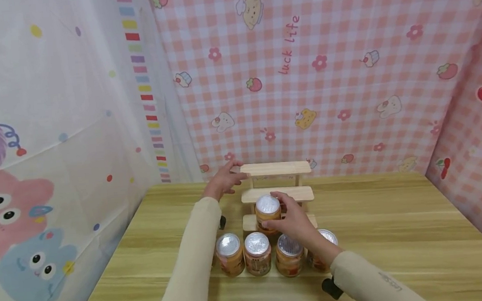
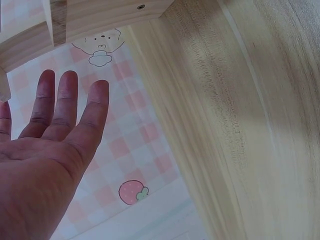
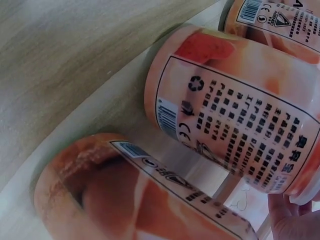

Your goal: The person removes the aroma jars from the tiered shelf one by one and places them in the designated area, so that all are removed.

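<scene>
A small wooden tiered rack (image 1: 277, 194) stands near the table's back edge. My right hand (image 1: 294, 217) grips an orange-labelled jar (image 1: 268, 211) with a silvery lid, in front of the rack's lower tiers; whether its base rests on a tier cannot be told. Nearer to me stands a row of similar jars (image 1: 257, 254), partly under the right forearm. In the right wrist view, printed jars (image 3: 235, 110) hide most of the right hand (image 3: 295, 220). My left hand (image 1: 226, 179) is at the top tier's left end, its fingers extended in the left wrist view (image 2: 55, 135).
The wood-grain table (image 1: 381, 234) extends to both sides of the rack. Behind it hangs a pink checked cloth (image 1: 326, 90), and a white printed cloth (image 1: 73, 151) hangs on the left. Black wrist straps (image 1: 332, 288) show at the sleeves.
</scene>
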A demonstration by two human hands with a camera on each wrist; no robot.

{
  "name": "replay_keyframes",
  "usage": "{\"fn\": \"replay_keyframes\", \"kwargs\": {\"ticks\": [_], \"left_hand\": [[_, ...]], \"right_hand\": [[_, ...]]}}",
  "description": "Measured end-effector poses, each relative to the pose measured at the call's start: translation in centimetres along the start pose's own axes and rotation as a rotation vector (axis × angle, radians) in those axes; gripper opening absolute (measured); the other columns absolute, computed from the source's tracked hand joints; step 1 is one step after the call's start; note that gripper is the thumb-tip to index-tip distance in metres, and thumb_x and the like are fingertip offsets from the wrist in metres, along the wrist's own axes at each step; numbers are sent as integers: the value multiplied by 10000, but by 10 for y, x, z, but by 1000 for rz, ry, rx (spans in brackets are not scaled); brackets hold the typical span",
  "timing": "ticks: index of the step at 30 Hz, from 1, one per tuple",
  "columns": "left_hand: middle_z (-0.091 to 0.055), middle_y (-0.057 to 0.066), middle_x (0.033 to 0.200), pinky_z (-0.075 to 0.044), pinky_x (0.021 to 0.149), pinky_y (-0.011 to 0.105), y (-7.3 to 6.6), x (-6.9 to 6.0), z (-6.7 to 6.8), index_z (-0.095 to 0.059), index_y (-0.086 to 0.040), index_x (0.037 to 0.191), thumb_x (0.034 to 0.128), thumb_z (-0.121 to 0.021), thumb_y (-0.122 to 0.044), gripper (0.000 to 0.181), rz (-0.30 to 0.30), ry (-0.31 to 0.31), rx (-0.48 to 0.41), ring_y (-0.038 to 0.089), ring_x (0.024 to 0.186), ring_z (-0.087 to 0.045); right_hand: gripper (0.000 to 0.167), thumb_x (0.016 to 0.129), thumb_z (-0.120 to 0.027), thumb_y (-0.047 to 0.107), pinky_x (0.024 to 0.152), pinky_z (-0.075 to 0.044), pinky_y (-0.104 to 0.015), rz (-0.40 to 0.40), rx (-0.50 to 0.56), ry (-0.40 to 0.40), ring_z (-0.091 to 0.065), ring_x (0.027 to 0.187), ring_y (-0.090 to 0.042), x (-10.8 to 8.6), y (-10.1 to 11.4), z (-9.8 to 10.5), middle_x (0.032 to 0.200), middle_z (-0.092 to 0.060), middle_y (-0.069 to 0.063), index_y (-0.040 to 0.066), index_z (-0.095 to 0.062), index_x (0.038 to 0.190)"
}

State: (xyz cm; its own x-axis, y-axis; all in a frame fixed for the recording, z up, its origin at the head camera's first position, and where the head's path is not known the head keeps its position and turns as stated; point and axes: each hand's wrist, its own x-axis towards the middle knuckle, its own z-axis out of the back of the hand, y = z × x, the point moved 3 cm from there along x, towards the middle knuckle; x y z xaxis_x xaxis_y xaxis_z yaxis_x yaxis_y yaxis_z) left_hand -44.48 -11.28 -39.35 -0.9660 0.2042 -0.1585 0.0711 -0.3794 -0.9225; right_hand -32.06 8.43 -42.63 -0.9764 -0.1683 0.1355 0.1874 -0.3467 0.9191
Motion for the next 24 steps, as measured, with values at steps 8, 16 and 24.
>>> {"fn": "replay_keyframes", "kwargs": {"ticks": [8,16,24], "left_hand": [[-544,166,1346,-430,992,583,0,1,0,-463,-195,1374,951,-686,-264,483,6,1,-14,374,1262,-505],[-550,177,1336,-431,993,583,1,2,0,-469,-187,1368,946,-692,-255,482,4,-7,-19,375,1245,-517],[-542,182,1351,-430,994,586,1,1,0,-468,-179,1373,950,-683,-249,480,-6,-2,-14,386,1264,-507]], "right_hand": [[741,796,-837,66,872,-528,-427,-2,-6,-15,-590,1133,-324,2,-1,0,1295,-562,-169,64,-459,1433],[710,792,-835,45,871,-524,-439,21,-43,-23,-597,1111,-327,2,4,-1,1263,-574,-188,24,-468,1399],[692,787,-831,19,830,-532,-390,2,12,-55,-601,1082,-321,2,12,7,1282,-555,-218,27,-469,1378]]}}
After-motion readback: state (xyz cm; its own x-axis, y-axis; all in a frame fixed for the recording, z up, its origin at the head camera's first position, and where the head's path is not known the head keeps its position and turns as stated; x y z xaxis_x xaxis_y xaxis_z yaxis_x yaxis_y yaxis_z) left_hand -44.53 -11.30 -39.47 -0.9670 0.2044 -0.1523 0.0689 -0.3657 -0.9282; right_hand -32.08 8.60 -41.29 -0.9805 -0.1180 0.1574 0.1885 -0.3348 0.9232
